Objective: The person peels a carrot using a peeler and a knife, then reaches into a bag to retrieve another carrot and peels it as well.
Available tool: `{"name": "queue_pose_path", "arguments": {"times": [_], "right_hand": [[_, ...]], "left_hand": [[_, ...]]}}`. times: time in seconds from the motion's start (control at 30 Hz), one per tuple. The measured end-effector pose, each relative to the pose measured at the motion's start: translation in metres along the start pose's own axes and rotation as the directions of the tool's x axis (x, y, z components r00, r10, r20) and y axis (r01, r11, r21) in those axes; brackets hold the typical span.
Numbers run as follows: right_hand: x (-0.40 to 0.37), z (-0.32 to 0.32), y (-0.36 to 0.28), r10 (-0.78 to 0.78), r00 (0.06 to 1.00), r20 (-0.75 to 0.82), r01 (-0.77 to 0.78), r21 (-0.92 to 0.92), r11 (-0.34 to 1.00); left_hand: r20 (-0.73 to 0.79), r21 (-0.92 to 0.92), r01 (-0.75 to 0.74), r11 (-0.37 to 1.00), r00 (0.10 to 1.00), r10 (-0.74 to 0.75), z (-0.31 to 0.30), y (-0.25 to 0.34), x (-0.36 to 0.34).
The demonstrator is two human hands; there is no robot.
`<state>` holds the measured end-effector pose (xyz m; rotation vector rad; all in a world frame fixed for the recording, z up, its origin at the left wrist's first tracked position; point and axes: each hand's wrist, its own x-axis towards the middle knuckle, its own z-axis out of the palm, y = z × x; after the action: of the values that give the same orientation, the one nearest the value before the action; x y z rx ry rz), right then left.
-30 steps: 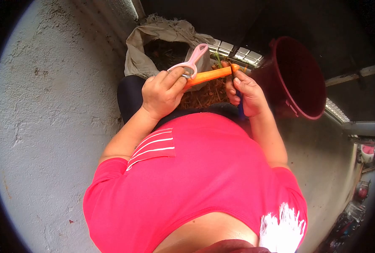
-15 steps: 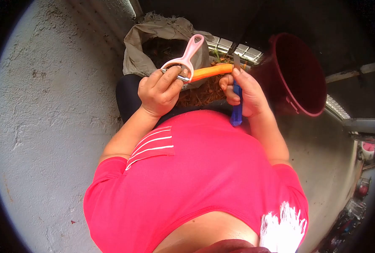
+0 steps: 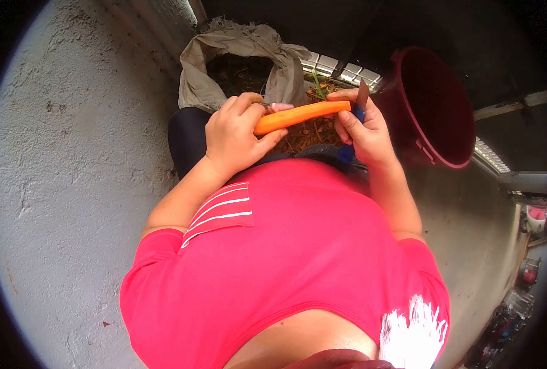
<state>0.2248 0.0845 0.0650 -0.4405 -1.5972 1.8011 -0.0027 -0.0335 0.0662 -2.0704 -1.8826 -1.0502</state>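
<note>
An orange carrot (image 3: 304, 114), smooth and without skin, is held nearly level in front of my body. My left hand (image 3: 235, 132) is closed around its left end. The same hand also keeps a pink-handled peeler (image 3: 282, 107), mostly hidden behind the fingers and the carrot. My right hand (image 3: 372, 136) grips a knife with a blue handle (image 3: 346, 152), its short blade (image 3: 362, 93) pointing up beside the carrot's blunt right end. Fingers and thumb of my right hand touch that end.
Behind my hands stands an open pale woven sack (image 3: 199, 77). Orange-brown peelings (image 3: 298, 142) lie below the carrot. A large dark red bucket (image 3: 418, 117) is at the right, and a rough grey wall (image 3: 76, 184) at the left.
The peeler has swung down from upright to mostly hidden behind my left hand, which has turned over and now grasps the carrot. My right hand has shifted slightly right with the knife.
</note>
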Motion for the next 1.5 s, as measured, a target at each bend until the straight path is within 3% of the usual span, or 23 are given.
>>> {"name": "queue_pose_path", "arguments": {"times": [0.1,0.2,0.23,0.27,0.33,0.37,0.47,0.5,0.57,0.6,0.67,0.7,0.8,0.9,1.0,1.07,1.13,1.2,1.27,1.37,1.5], "right_hand": [[-0.001,-0.001,-0.001,-0.006,1.000,0.029,0.006,0.012,1.000],[-0.001,-0.003,0.001,0.004,0.999,0.044,-0.006,0.036,0.999],[0.000,-0.003,0.002,0.003,0.999,0.050,-0.006,0.050,0.999],[0.000,-0.004,0.003,0.002,0.998,0.057,-0.006,0.064,0.998],[0.005,-0.004,0.007,0.029,0.998,0.049,-0.034,0.107,0.994],[0.007,-0.004,0.008,0.042,0.998,0.044,-0.047,0.127,0.991],[0.013,-0.005,0.001,-0.047,0.971,-0.236,-0.040,-0.352,0.935],[0.018,-0.009,0.004,-0.260,0.928,-0.268,0.049,-0.602,0.797],[0.013,-0.023,-0.011,-0.287,0.948,-0.134,0.012,-0.890,0.456],[0.012,-0.025,-0.014,-0.241,0.970,-0.036,0.034,-0.959,0.281],[0.011,-0.019,0.002,-0.184,0.977,0.104,0.174,-0.888,0.425],[0.010,-0.009,0.008,-0.171,0.971,0.166,0.216,-0.914,0.342],[0.012,0.006,0.025,-0.100,0.971,0.218,0.237,-0.934,0.268],[0.025,-0.016,0.043,0.128,0.945,0.300,0.189,-0.825,0.532],[0.019,-0.019,0.041,0.272,0.930,0.245,-0.036,-0.679,0.733],[0.020,-0.027,0.034,0.187,0.963,0.193,0.021,-0.747,0.664],[0.021,-0.035,0.019,0.168,0.983,0.067,-0.043,-0.815,0.578],[0.019,-0.042,0.013,-0.016,0.999,0.037,0.040,-0.849,0.527],[0.023,-0.038,-0.001,0.032,0.997,0.068,0.040,-0.842,0.538],[0.029,-0.016,-0.020,0.036,0.983,0.177,0.140,-0.873,0.466],[0.035,0.015,-0.020,-0.111,0.931,0.349,0.366,-0.895,0.255]], "left_hand": [[0.247,-0.172,0.024,0.985,0.969,0.019,-0.001,-0.006,-0.001],[0.391,-0.539,0.050,0.841,0.899,0.197,0.013,-0.024,-0.004],[0.441,-0.717,0.173,0.675,0.862,0.248,0.021,-0.027,-0.005],[0.569,-0.743,0.394,0.541,0.797,0.201,0.024,-0.030,-0.010],[0.785,-0.619,0.760,0.199,0.590,0.188,0.025,-0.026,-0.013],[0.779,-0.627,0.760,0.171,0.604,0.172,0.030,-0.025,-0.015],[0.711,-0.703,0.702,0.111,0.696,0.102,0.040,-0.021,-0.018],[0.705,-0.709,0.703,0.054,0.707,0.060,0.041,-0.022,-0.020],[0.692,-0.722,0.689,-0.058,0.722,-0.028,0.045,-0.027,-0.022],[0.691,-0.721,0.688,-0.081,0.722,-0.026,0.044,-0.029,-0.022],[0.691,-0.718,0.684,-0.125,0.722,-0.020,0.043,-0.031,-0.020],[0.687,-0.724,0.681,-0.111,0.727,-0.023,0.042,-0.028,-0.018],[0.668,-0.741,0.663,-0.104,0.743,-0.024,0.038,-0.015,-0.016],[0.661,-0.739,0.651,-0.171,0.751,0.003,0.036,-0.016,-0.017],[0.712,-0.676,0.695,-0.247,0.701,0.024,0.033,-0.024,-0.021],[0.738,-0.656,0.713,-0.247,0.675,-0.012,0.026,-0.022,-0.018],[0.728,-0.685,0.718,-0.119,0.668,-0.158,0.022,-0.018,-0.015],[0.720,-0.674,0.739,-0.006,0.654,-0.234,0.027,-0.021,-0.017],[0.734,-0.633,0.768,0.093,0.634,-0.243,0.040,-0.034,-0.023],[0.700,-0.709,0.690,-0.149,0.660,-0.273,0.036,-0.022,-0.019],[0.672,-0.721,0.684,-0.106,0.655,-0.344,0.046,-0.020,-0.023]]}}
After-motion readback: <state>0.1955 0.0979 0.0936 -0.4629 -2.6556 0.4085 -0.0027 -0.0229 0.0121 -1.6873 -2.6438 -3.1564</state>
